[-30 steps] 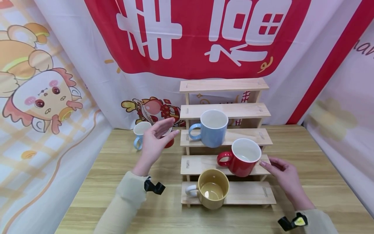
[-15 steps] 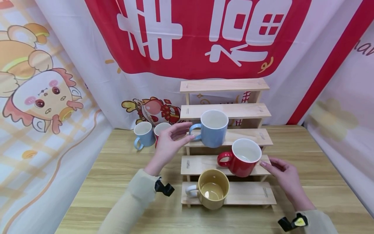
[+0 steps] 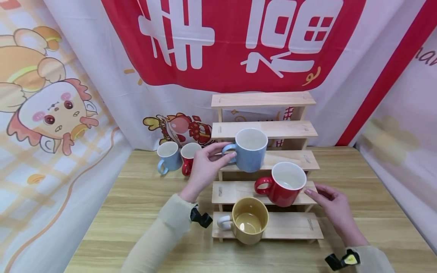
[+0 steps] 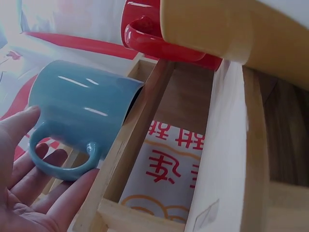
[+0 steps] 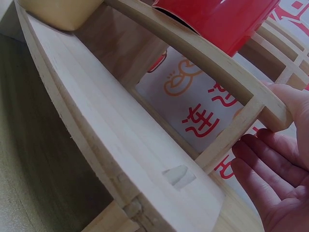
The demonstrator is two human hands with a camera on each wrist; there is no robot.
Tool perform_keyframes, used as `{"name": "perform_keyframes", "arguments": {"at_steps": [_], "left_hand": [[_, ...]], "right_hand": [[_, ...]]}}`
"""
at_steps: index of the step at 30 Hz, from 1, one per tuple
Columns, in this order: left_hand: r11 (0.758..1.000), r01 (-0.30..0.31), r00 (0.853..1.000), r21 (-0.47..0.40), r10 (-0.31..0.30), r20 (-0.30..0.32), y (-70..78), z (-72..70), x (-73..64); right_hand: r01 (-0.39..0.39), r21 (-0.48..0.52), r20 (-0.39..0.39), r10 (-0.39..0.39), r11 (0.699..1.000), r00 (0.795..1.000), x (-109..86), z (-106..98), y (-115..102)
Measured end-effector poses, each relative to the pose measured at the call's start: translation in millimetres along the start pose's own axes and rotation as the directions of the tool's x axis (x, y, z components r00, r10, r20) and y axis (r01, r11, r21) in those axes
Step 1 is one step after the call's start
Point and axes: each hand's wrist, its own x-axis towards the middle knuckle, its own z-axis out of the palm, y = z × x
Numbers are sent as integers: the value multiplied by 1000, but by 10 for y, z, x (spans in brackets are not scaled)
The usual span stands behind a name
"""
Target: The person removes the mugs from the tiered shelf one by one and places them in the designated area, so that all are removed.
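My left hand (image 3: 206,165) is at the handle of a light-blue mug (image 3: 252,151), which stands upright on the middle step of a wooden tiered rack (image 3: 232,191). In the left wrist view, the thumb and loosely extended fingers (image 4: 29,179) lie on either side of that handle. At the right end of the second step from the front, my right hand (image 3: 331,204) holds the rack, thumb over the board and fingers beneath. Beside that thumb stands a red mug (image 3: 285,191) with a white inside. A tan mug (image 3: 248,223) with a white handle occupies the front step.
On the wooden table (image 3: 136,212), left of the rack, a smaller blue mug (image 3: 170,158) and a smaller red mug (image 3: 188,156) stand side by side. The rack's top two steps (image 3: 263,99) carry no mugs. Printed cloth (image 3: 112,76) hangs behind and at both sides.
My left hand has moved right from over the small mugs to the light-blue mug's handle, uncovering the small red mug. My right hand and the mugs have stayed put.
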Motion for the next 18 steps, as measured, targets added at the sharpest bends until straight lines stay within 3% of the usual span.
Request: {"name": "perform_keyframes", "arguments": {"at_steps": [4, 18], "left_hand": [[998, 12, 1000, -56, -13, -12, -16, 38, 28], [997, 44, 998, -65, -48, -49, -20, 58, 60]], "right_hand": [[2, 2, -1, -2, 1000, 1000, -2, -2, -2], [24, 11, -4, -24, 1000, 1000, 12, -2, 17]]}}
